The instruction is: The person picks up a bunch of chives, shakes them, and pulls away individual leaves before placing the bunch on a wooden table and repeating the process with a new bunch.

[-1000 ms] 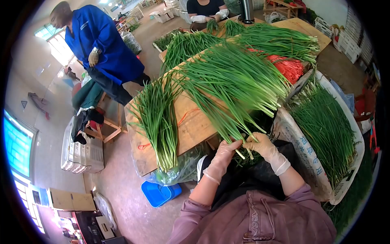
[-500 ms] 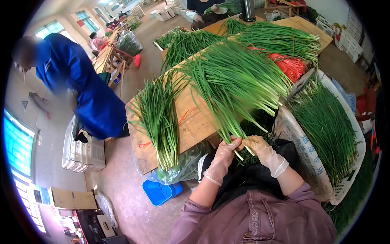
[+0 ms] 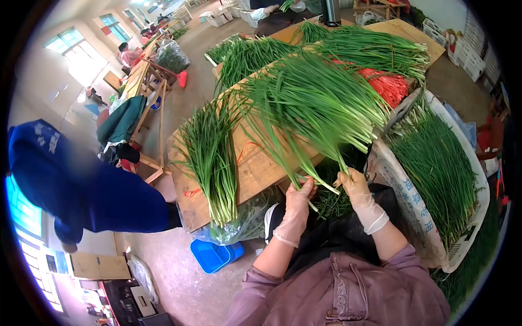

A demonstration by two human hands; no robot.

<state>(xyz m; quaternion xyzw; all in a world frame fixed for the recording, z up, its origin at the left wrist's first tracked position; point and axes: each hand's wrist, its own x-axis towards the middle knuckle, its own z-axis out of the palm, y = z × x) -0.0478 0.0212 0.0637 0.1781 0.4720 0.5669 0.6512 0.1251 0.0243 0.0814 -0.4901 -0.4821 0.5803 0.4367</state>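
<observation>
My left hand point(image 3: 299, 209), in a thin clear glove, is closed around the pale lower ends of a few chives point(image 3: 295, 178) at the table's near edge. A short distance to the right, my gloved right hand point(image 3: 354, 191) pinches the ends of other chives point(image 3: 342, 160). The leaves of both lots reach back toward a large loose pile of chives point(image 3: 326, 98) on the wooden table point(image 3: 253, 165). To the left lies a separate bunch of chives point(image 3: 212, 168), with a thin red tie beside it.
At my right stands a white crate point(image 3: 470, 155) packed with chives. Red ties point(image 3: 387, 87) lie by the pile. A blue bin point(image 3: 215, 255) sits on the floor. On the left, a person in blue point(image 3: 98, 185) bends near the table; another person's hands point(image 3: 266, 12) are at the back.
My right hand has moved right and up, away from my left, with chives in its fingers. The person in blue has come closer and bent lower.
</observation>
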